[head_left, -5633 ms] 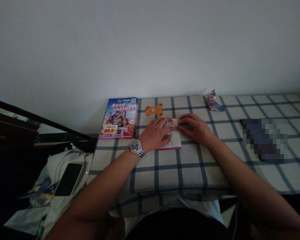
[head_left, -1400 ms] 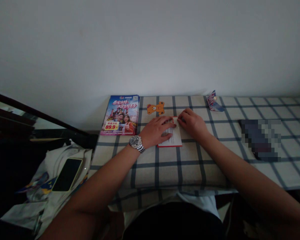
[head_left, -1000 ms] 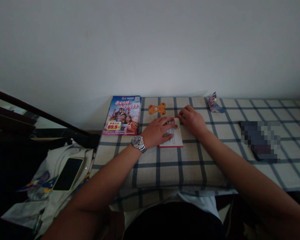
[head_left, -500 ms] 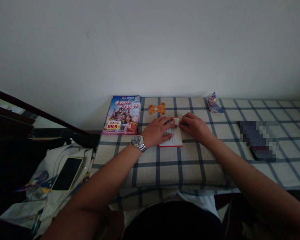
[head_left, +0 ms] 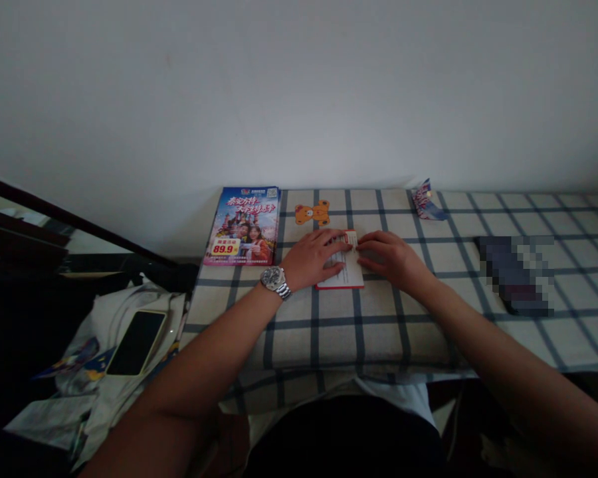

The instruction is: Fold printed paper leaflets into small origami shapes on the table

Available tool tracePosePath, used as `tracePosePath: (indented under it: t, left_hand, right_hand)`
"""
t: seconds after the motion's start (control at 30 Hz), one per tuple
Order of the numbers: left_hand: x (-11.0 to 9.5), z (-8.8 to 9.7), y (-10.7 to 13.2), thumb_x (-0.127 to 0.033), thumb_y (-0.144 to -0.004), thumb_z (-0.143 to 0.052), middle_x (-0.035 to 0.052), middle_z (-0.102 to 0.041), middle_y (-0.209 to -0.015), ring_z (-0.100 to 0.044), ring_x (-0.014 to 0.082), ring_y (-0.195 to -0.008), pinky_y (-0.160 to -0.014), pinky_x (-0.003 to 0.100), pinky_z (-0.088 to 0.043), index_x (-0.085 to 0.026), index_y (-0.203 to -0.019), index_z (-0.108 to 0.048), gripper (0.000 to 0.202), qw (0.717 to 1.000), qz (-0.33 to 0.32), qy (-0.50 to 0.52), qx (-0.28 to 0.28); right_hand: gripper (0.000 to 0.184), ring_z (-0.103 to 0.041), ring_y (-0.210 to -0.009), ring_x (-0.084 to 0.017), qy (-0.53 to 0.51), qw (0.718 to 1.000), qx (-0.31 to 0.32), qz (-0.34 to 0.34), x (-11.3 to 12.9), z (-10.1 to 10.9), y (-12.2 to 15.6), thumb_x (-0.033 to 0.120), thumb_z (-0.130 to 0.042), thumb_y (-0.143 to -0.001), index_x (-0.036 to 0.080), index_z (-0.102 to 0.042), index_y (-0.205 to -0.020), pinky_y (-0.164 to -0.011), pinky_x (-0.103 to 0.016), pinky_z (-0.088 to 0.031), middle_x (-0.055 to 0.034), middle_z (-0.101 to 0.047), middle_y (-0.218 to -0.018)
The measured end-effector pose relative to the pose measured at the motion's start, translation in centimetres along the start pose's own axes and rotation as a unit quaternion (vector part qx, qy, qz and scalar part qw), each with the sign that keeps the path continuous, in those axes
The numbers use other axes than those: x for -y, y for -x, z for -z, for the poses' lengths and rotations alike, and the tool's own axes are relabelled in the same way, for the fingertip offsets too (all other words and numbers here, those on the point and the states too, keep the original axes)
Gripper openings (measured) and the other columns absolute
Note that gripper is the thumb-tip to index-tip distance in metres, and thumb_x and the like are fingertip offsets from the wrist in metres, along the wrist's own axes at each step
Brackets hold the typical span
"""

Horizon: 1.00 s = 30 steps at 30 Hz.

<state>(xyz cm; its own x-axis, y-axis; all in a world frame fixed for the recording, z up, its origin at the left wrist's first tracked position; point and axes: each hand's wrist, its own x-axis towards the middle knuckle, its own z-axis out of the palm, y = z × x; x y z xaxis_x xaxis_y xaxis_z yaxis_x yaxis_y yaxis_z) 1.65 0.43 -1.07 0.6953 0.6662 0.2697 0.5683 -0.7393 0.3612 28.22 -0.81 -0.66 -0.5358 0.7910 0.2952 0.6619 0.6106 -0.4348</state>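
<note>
A folded white paper with a red edge (head_left: 347, 273) lies on the checked cloth (head_left: 359, 325). My left hand (head_left: 311, 257), with a metal watch on its wrist, lies flat on the paper's left part, fingers stretched out. My right hand (head_left: 391, 257) rests beside the paper's right edge, its fingertips pressing the upper right side; the fingers are curled and close together.
A colourful flyer (head_left: 243, 226) lies at the cloth's far left, with an orange bear cutout (head_left: 311, 213) beside it. A small folded printed paper (head_left: 425, 201) stands near the wall. A blurred dark object (head_left: 515, 272) lies to the right. A phone (head_left: 137, 342) rests on clutter lower left.
My right hand has slid down along the paper's right edge from its top corner. My left hand has stayed pressed on the paper.
</note>
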Motion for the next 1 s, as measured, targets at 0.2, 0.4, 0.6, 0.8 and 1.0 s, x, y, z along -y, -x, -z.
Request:
tracePosePath:
  t: [0.2, 0.4, 0.6, 0.8, 1.0]
  left_hand:
    - [0.1, -0.1, 0.0, -0.038, -0.099, -0.067, 0.0082, -0.052, -0.155, -0.050, 0.0302, -0.142, -0.119, 0.052, -0.043, -0.028, -0.139, -0.064, 0.041, 1.000, 0.002, 0.002, 0.000]
    - [0.1, -0.1, 0.0, -0.038, -0.100, -0.065, 0.0082, -0.052, -0.154, -0.050, 0.0294, -0.142, -0.119, 0.050, -0.043, -0.028, -0.140, -0.063, 0.041, 1.000, -0.001, 0.002, -0.002]
    - [0.1, -0.1, 0.0, -0.037, -0.100, -0.066, 0.0086, -0.053, -0.154, -0.050, 0.0298, -0.142, -0.119, 0.051, -0.043, -0.027, -0.139, -0.063, 0.041, 1.000, -0.002, -0.005, -0.002]
    - [0.1, -0.1, 0.1, -0.038, -0.100, -0.066, 0.0092, -0.053, -0.153, -0.052, 0.0298, -0.140, -0.119, 0.051, -0.043, -0.026, -0.140, -0.063, 0.042, 1.000, -0.007, -0.013, -0.004]
    - [0.0, 0.0, 0.1, -0.041, -0.101, -0.064, 0.0093, -0.053, -0.154, -0.052, 0.0293, -0.140, -0.119, 0.051, -0.043, -0.028, -0.141, -0.063, 0.042, 1.000, -0.009, -0.013, -0.007]
  right_hand:
    - [0.043, -0.065, -0.125, -0.033, 0.006, 1.000, 0.012, 0.014, 0.5, 0.5, 1.4, 0.033, -0.076, -0.092, 0.027, -0.070, -0.134, -0.108, -0.055, -0.055, -0.0123, -0.068, -0.136]
    - [0.065, -0.059, -0.135, -0.036, 0.007, 0.999, 0.033, 0.034, 1.0, 0.9, 2.0, 0.034, -0.083, -0.086, 0.025, -0.061, -0.146, -0.112, -0.060, -0.053, -0.0158, -0.061, -0.148]
    - [0.071, -0.056, -0.138, -0.038, 0.008, 0.998, 0.040, 0.039, 1.1, 1.0, 2.3, 0.038, -0.082, -0.087, 0.028, -0.056, -0.152, -0.113, -0.063, -0.051, -0.0153, -0.057, -0.152]
    - [0.072, -0.054, -0.141, -0.038, 0.009, 0.998, 0.049, 0.042, 0.9, 1.0, 2.4, 0.041, -0.080, -0.089, 0.027, -0.053, -0.154, -0.115, -0.062, -0.049, -0.0158, -0.055, -0.154]
    - [0.063, -0.056, -0.140, -0.037, -0.002, 0.998, 0.048, 0.037, 0.8, 1.1, 2.3, 0.040, -0.074, -0.093, 0.029, -0.055, -0.152, -0.115, -0.062, -0.049, -0.0142, -0.057, -0.153]
